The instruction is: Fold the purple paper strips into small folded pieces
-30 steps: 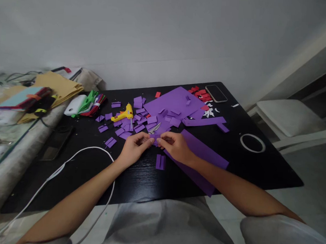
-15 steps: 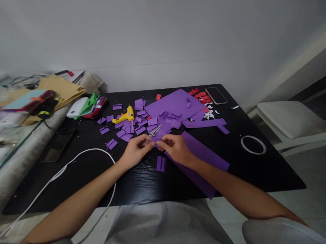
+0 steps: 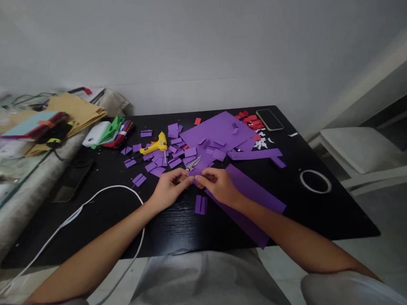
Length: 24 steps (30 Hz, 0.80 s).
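Note:
Between my two hands is a small piece of purple paper (image 3: 194, 174), pinched at both ends. My left hand (image 3: 170, 186) grips its left end with thumb and fingertips, and my right hand (image 3: 218, 184) closes on its right end. Fingers cover much of the piece. Just beyond it lie scissors (image 3: 194, 164) with blades pointing away to the right. A folded purple paper piece (image 3: 201, 204) rests on the black table (image 3: 175, 233) nearer to me. Under my right wrist lies a large purple sheet (image 3: 252, 196).
Many small purple pieces surround a yellow glue gun (image 3: 158, 144). Farther back are another purple sheet (image 3: 215, 128), red scraps (image 3: 253, 121), white scraps (image 3: 261, 141) and a phone (image 3: 270, 119). A tape ring (image 3: 315, 181) lies right; a white cable (image 3: 95, 195) loops left.
Both hands keep their pinch on the purple piece in nearly the same spot. Only a slight shift of the whole view shows.

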{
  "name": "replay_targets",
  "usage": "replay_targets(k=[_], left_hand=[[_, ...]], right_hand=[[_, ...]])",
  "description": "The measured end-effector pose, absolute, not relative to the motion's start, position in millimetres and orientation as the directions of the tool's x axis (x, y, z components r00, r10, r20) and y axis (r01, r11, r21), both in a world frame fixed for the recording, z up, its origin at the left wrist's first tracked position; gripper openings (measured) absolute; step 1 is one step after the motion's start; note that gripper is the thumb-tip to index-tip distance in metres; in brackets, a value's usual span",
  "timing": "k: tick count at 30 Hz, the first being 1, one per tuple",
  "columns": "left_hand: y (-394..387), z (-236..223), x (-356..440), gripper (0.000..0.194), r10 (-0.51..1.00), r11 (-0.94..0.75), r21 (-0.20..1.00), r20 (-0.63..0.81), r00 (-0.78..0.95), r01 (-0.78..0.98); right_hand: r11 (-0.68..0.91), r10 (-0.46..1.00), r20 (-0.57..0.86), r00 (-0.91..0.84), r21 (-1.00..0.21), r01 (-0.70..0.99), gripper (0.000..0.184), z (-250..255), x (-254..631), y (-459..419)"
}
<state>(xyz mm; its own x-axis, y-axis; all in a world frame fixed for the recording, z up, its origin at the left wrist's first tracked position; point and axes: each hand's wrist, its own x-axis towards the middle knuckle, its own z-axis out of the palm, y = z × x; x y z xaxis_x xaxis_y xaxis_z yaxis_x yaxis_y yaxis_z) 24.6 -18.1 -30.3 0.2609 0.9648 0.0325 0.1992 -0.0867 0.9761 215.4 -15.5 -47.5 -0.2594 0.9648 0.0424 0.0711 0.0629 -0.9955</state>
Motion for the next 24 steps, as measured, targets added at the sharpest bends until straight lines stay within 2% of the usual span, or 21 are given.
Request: replay_targets(k=[17,24], left_hand=[[-18.6,-29.3,24.6,0.035,0.969,-0.118,0.968,0.063,0.238,0.222],[-17.2,-27.2,23.0,0.033,0.977,-0.13,0.96,0.08,0.2,0.249]], right_hand=[[0.038,0.963,0.018,-0.267,-0.997,0.069,0.019,-46.6,214.9,-16.5],[0.075,0.941,0.032,-0.337,-0.991,0.114,0.017,-47.0,215.9,-17.5]])
